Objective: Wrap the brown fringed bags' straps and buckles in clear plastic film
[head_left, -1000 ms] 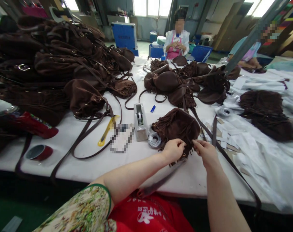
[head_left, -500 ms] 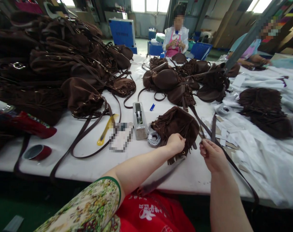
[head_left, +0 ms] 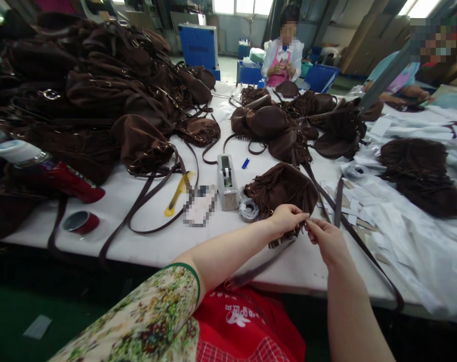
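A dark brown fringed bag [head_left: 277,186] lies on the white table, right in front of me. My left hand [head_left: 288,219] reaches over its near side, thumb and forefinger pinched. My right hand [head_left: 324,238] is also closed in a pinch, its fingertips meeting the left ones at the bag's lower right edge. What sits between the fingertips is too small to make out. From the bag a brown strap [head_left: 359,246] runs right and down over the table edge. Touching the bag's left side is a roll of clear tape [head_left: 248,209].
A tape dispenser [head_left: 227,185], blue clip-like piece [head_left: 245,163], yellow comb [head_left: 177,196], red cup [head_left: 81,222] and red bottle [head_left: 62,173] are to the left. Brown bags [head_left: 111,85] pile up behind. Plastic wrapping [head_left: 413,251] covers the right side. A co-worker [head_left: 283,58] sits opposite.
My right hand has moved left from beside the bag to meet my left hand, which shows its fingers pinched at the bag's edge. The whole view has shifted slightly.
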`<state>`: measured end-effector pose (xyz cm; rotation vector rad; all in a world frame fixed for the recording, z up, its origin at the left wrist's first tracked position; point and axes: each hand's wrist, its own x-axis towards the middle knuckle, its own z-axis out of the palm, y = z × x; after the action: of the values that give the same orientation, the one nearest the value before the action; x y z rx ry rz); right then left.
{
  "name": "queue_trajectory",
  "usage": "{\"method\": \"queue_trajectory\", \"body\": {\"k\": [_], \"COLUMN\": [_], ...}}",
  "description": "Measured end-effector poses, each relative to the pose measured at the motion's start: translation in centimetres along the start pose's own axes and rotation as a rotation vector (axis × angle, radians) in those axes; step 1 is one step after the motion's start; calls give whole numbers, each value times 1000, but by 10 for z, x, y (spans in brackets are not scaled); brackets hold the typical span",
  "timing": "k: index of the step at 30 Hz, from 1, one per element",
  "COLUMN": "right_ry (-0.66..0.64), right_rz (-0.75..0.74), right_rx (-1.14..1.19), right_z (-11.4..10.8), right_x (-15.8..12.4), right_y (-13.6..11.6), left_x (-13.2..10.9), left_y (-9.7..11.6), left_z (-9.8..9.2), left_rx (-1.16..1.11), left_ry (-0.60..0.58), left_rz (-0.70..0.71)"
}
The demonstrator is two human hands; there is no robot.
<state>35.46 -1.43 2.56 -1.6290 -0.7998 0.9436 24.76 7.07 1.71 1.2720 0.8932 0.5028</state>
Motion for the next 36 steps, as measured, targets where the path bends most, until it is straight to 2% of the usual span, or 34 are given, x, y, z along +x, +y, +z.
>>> {"method": "queue_trajectory", "body": {"k": [3, 7, 9, 12, 13, 14, 17, 19, 21, 23, 25, 28, 30, 31, 34, 36], "right_ry": [88, 260, 319, 370, 327, 225, -296, -537, -607, -635, -645, -560, -474, -438, -349, -288], "right_rz": [-38, -80, -102, -257, -335, -419, -654, -752, -770, -756, -747, -772, -795, -805, -831, -841], "right_rx": [-88, -222, -428, -799, -861, -891, -913, -954, -1022, -1079, -1088, -1031, -995, -985, -971, -950], "right_z": [0, -12, -19, -17, -12, -4, 28, 48, 61, 64, 61, 56, 56, 57, 62, 64], "right_x": [0, 3, -1, -21, -31, -42, -73, -86, -89, -86, -81, -77, -79, -81, -87, -92], "right_y": [6, 11, 9, 2, -1, -3, -4, 2, 11, 20, 26, 25, 22, 21, 21, 24], "left_x": [2, -2, -13, -43, -56, -70, -108, -131, -151, -171, -190, -205, -200, -194, -169, -153], "left_y": [-4, -3, 1, 7, 7, 7, 1, -7, -16, -25, -33, -46, -55, -58, -62, -61], "left_z": [-4, -15, -23, -42, -51, -62, -99, -122, -141, -152, -154, -142, -127, -119, -96, -86], "left_rx": [166, 414, 554, 659, 652, 634, 588, 554, 463, 331, 218, 98, 44, 11, -162, -291], "left_ry": [77, 63, 27, 39, 50, 50, 20, 28, 34, -11, -147, -447, -508, -455, -126, 23], "left_rz": [24, 76, 199, 425, 471, 491, 432, 338, 214, 61, -94, -266, -324, -335, -301, -239]}}
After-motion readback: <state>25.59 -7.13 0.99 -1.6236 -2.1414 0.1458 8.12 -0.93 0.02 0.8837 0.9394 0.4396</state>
